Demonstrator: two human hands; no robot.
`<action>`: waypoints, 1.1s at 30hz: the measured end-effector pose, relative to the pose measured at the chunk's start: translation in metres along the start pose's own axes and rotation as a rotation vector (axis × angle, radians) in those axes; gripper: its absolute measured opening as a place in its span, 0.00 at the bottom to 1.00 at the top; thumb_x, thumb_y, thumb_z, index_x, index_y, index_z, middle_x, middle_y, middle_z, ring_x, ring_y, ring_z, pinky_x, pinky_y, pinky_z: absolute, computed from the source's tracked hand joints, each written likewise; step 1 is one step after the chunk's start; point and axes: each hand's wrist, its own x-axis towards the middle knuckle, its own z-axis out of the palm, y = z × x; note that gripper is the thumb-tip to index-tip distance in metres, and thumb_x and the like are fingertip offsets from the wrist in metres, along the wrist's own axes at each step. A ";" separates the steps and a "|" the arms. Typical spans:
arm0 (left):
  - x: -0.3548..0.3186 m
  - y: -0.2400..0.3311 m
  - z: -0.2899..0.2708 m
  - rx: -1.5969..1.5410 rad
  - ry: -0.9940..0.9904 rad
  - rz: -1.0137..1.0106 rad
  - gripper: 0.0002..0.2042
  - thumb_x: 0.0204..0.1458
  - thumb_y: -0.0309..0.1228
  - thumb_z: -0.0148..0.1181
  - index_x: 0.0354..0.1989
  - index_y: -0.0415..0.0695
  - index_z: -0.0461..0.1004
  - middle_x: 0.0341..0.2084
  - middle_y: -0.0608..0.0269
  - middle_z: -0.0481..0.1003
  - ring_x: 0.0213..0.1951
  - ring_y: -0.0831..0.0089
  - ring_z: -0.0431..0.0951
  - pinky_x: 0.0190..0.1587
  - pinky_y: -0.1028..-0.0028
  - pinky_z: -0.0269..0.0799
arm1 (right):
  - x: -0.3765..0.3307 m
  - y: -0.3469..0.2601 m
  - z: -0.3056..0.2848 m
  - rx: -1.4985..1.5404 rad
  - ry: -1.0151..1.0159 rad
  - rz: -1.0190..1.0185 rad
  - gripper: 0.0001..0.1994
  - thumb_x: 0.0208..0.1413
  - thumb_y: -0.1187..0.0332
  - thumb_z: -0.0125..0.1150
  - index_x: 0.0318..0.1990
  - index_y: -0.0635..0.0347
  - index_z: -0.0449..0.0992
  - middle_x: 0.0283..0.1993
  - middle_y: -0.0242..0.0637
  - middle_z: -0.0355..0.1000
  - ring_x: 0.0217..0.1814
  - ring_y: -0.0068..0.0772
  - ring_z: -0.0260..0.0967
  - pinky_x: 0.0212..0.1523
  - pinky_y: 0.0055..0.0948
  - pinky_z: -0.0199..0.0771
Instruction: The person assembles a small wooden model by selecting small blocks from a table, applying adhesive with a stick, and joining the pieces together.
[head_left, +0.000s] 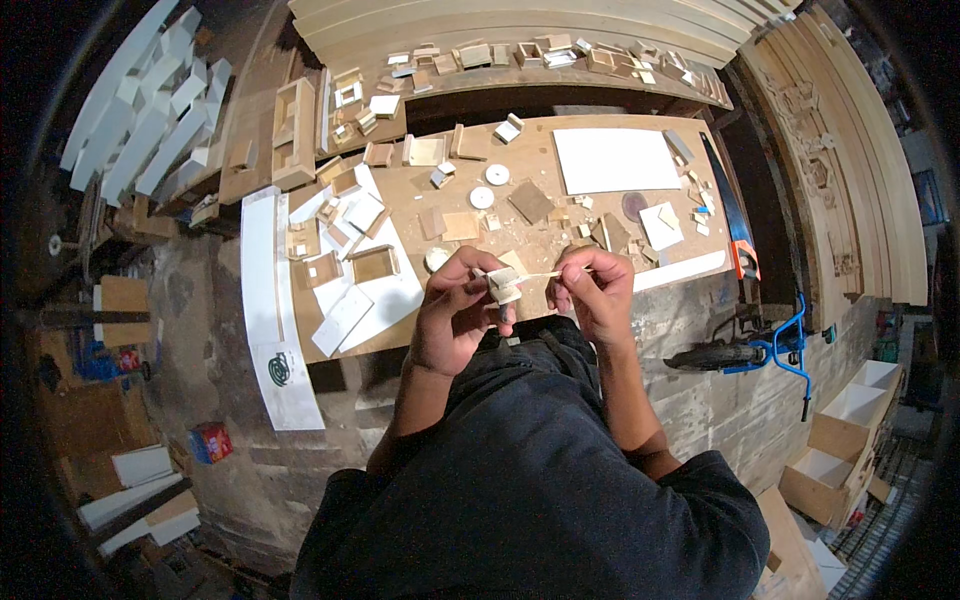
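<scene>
Above the near edge of the workbench, my left hand [447,322] grips a small pale wooden piece [504,285] between thumb and fingers. My right hand [602,297] pinches a thin light stick [541,275], which points left toward that piece. The stick's tip seems to touch the piece, but the contact is too small to make out. Beyond my hands, two white discs [482,198] and a square brown board [530,202] lie on the worktop [400,140].
Small wooden boxes [374,263] and white sheets crowd the bench's left side. A white panel [616,161] lies at the far right, near a handsaw with an orange handle [745,259]. A blue bicycle [790,345] stands right of me. Long planks [520,22] line the back.
</scene>
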 end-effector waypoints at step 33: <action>-0.021 0.011 -0.021 0.023 0.036 -0.026 0.18 0.58 0.39 0.57 0.46 0.35 0.68 0.32 0.51 0.75 0.28 0.65 0.78 0.26 0.71 0.76 | 0.002 0.000 0.008 -0.064 -0.103 0.034 0.08 0.60 0.72 0.61 0.30 0.68 0.75 0.25 0.37 0.71 0.21 0.22 0.67 0.21 0.21 0.65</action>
